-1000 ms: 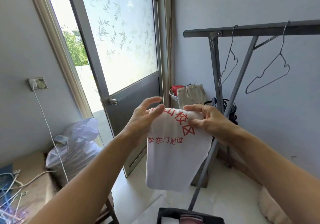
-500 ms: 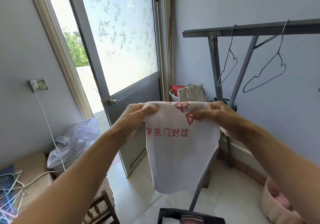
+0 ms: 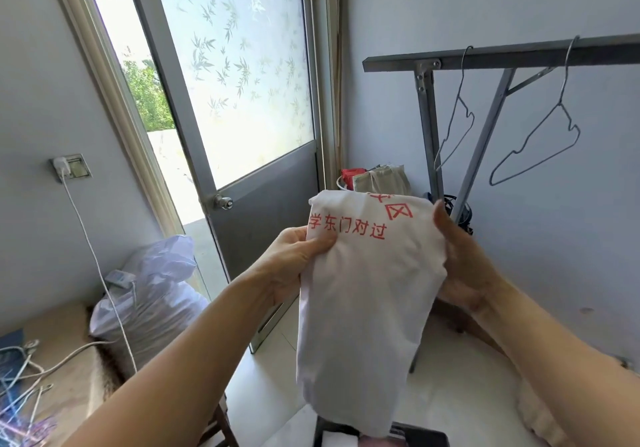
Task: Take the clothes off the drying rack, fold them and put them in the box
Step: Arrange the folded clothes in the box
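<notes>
I see left hand (image 3: 294, 259) pinching shirt (image 3: 367, 294), right hand (image 3: 460, 266) gripping it, fingers hidden behind, box (image 3: 422, 434) below, mostly cut off.

Strong daylight floods in through the frosted door (image 3: 239, 76) and the open gap left of it, where the view blows out white. Walls right of the door stay evenly lit, shadows soft. Straight lines bow near the picture's edges.
</notes>
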